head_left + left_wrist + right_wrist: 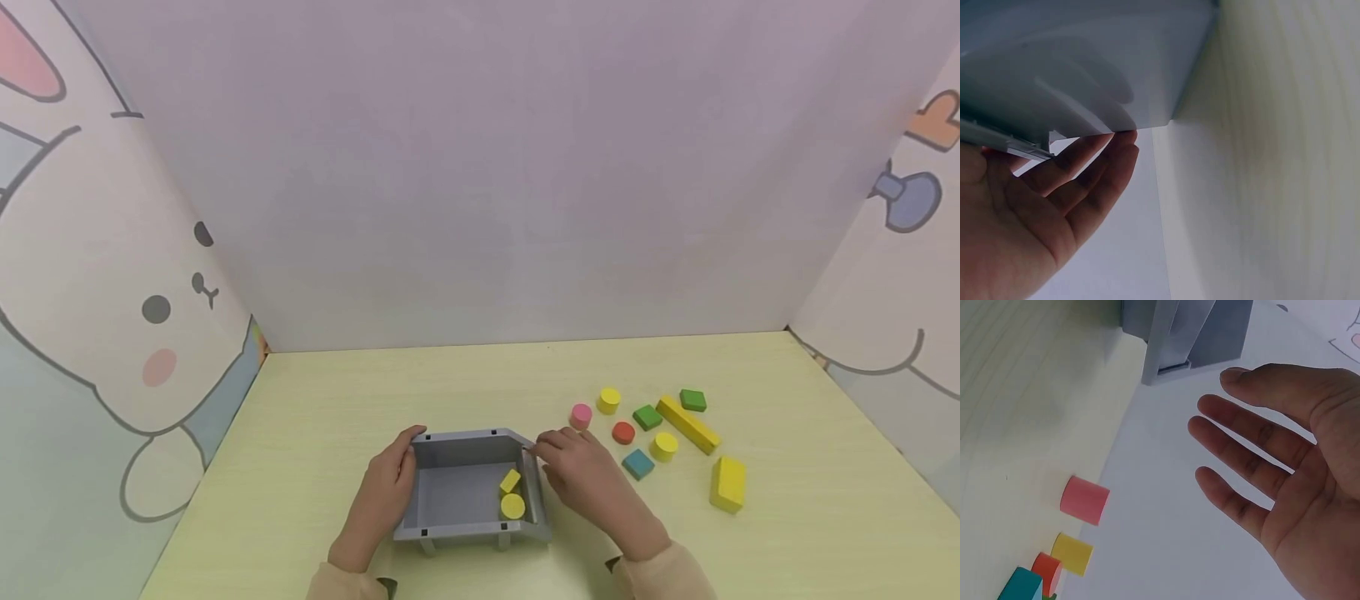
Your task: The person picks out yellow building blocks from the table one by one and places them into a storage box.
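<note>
A grey plastic storage bin [465,492] stands on the table, its lower, sloped side toward the right. Inside, near that end, lie a yellow cylinder block [513,506] and a small yellow rectangular block [510,482]. My left hand [382,487] holds the bin's left side at the rim; in the left wrist view its fingers [1100,190] reach against the outer wall. Beside the bin's right end is my right hand [581,475]. The right wrist view shows that hand [1272,469] with spread, relaxed fingers, apart from the bin and holding nothing.
Right of the bin lie a pink cylinder [581,416], a red cylinder [623,432], yellow cylinders [609,400], green blocks [647,417], a blue block [638,463], a long yellow bar [687,425] and a yellow block [728,484]. A pale wall [525,208] rises behind the table.
</note>
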Tool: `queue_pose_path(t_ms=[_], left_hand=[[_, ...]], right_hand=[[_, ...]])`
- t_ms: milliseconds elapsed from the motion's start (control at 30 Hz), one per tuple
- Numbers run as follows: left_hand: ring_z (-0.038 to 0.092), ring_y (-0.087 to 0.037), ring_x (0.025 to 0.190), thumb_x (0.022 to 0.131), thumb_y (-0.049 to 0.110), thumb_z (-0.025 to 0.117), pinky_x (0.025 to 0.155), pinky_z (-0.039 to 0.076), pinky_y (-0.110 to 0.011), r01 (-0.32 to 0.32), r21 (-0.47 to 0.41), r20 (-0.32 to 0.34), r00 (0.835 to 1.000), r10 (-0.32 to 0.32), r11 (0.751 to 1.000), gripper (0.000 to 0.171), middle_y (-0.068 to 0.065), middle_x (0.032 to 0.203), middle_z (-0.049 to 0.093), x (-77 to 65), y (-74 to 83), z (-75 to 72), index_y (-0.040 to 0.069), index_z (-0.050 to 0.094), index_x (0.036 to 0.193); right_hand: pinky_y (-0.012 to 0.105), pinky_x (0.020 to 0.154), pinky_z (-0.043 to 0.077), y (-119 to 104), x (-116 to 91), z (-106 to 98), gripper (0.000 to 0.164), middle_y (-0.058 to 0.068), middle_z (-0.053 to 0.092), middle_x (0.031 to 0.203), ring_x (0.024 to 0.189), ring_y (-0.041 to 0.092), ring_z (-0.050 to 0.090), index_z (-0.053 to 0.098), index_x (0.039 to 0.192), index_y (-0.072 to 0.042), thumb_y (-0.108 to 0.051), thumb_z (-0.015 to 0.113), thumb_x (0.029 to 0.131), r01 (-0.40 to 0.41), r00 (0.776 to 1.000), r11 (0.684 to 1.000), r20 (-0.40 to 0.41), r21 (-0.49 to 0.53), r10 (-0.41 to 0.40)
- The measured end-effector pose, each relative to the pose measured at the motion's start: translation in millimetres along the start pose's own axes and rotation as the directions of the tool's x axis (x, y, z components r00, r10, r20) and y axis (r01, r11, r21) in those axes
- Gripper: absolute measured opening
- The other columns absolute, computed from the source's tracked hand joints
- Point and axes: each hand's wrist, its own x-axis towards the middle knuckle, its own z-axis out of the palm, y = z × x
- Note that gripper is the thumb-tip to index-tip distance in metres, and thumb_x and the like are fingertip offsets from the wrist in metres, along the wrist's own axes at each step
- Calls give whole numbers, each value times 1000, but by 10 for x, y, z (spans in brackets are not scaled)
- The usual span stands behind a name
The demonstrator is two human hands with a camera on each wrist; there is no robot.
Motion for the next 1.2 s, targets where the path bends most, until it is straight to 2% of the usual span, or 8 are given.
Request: queue_pose_path(t_ms=[233,400,600,900,1200], left_hand=[[29,-3,48,103,6,36,48,34,-23,2,0,4,1000,-2,1000,36,6,60,35,4,-8,1,4,54,134],[29,-3,48,103,5,36,48,33,-24,-5,-4,4,1000,5,1000,36,6,59,34,3,-10,1,3,54,134],[29,-3,48,103,5,36,49,34,-24,-6,-5,3,1000,6,1000,36,6,60,34,2,-6,-1,4,54,134],[30,-4,49,102,5,37,50,34,-24,-11,2,-2,1000,11,1000,36,6,61,35,3,-10,2,4,55,133],[31,-4,49,103,6,37,50,34,-24,-7,1,-2,1000,7,1000,36,6,62,35,2,-12,2,5,55,133]], right_hand=[[37,73,51,179,-67,-24,28,2,67,94,89,21,62,72,94,-8,0,83,70,-103,995,994,-3,-28,103],[41,73,51,294,-121,-32,29,6,68,95,88,25,63,71,93,-6,3,82,69,-129,991,991,-35,-31,128],[45,74,51,395,-170,-61,29,9,69,101,90,28,64,71,95,-6,3,82,70,-186,983,982,-15,-24,185],[44,70,52,547,-246,-85,27,9,69,97,83,29,64,71,92,-4,6,81,69,-235,972,972,-21,-19,234],[49,76,52,711,-330,-95,25,11,69,94,87,31,64,72,92,-3,7,80,71,-315,949,949,-12,5,315]])
